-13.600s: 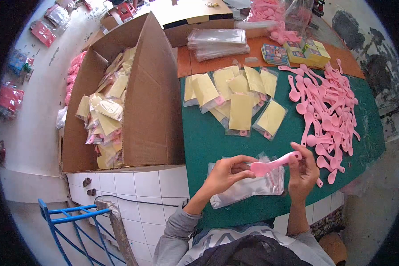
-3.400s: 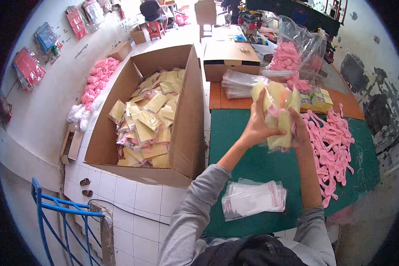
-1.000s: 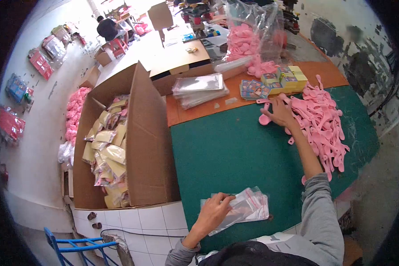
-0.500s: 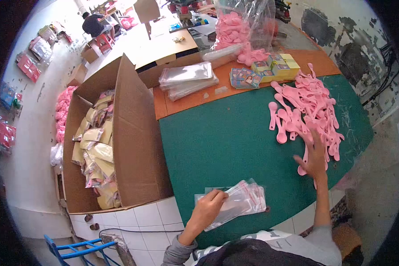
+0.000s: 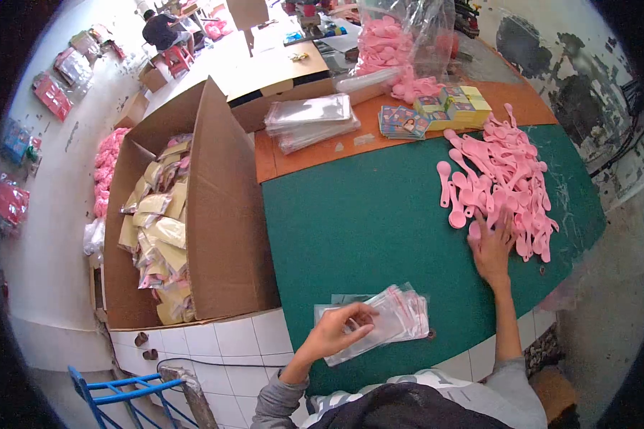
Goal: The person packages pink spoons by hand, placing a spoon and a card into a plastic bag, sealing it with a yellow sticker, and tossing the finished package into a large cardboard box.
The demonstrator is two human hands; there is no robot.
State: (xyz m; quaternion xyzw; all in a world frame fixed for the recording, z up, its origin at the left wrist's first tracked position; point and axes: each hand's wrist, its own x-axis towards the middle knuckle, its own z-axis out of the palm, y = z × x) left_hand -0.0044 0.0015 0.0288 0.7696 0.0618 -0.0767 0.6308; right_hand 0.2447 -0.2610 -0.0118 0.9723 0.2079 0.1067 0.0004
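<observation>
Right hand: palm down, fingers spread, at the near left edge of a heap of glossy pink plastic spoons. Whether any spoon was gripped beneath the fingers could not be told.

Left hand: thumb and forefinger parted in a loose curve, nothing seen between them, over the left part of a fanned stack of flat clear plastic bags with reddish edge strips. Contact with the top bag could not be made out.

Location: both lots lay on a green-covered tabletop, the spoons at right, the bags at the near edge, well apart. A few spoons lay at the heap's left edge, just below picture cards with yellow-edged stacks.

Handling note, by judgement: a single spoon was best pinched by its handle at the heap's edge, where fewer others overlapped it; light fingers suited the tangle. For the bags, a fingertip on one loose edge seemed likeliest to part a single sheet without skewing the fan.
</observation>
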